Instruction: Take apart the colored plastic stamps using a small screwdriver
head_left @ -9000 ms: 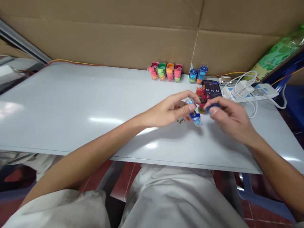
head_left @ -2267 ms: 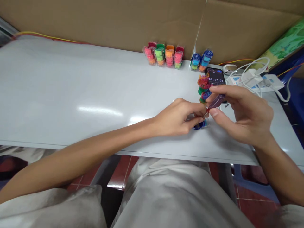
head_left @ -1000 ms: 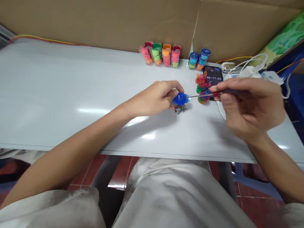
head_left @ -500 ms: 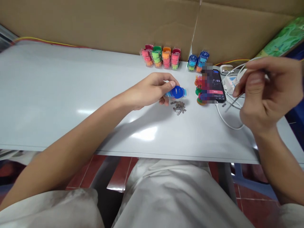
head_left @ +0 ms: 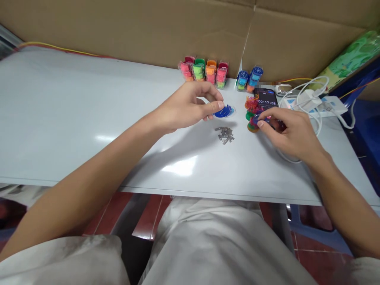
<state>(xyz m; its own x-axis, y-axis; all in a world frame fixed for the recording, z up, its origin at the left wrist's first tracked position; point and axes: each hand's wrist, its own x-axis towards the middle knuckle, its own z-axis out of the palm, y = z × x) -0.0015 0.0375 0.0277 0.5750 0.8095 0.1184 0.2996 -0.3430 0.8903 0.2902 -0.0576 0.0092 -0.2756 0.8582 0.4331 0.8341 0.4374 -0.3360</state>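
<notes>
My left hand (head_left: pixel 194 103) pinches a blue round plastic piece with a light-blue part (head_left: pixel 225 111) between thumb and fingers, above the table. The blue piece looks tilted, with a slot in its face. Just below it lies a small pile of thin metal plates (head_left: pixel 225 135). My right hand (head_left: pixel 289 128) is at a heap of coloured plastic pieces (head_left: pixel 251 103), thumb and forefinger closed around a blue-purple piece (head_left: pixel 256 119). Its other fingers are curled, and whatever they may hold is hidden.
Stacks of colourful plastic pieces (head_left: pixel 204 73) and blue ones (head_left: pixel 249 78) stand along the cardboard wall (head_left: pixel 133 31). A phone (head_left: pixel 266 97) lies behind my right hand, near white cables, an earbud case (head_left: pixel 283 90) and a power strip (head_left: pixel 329 106). A green patterned package (head_left: pixel 350 59) leans at right.
My right hand has come down and left from its raised position to the coloured heap; the thin metal rod it held no longer shows. The blue piece in my left hand has tilted.
</notes>
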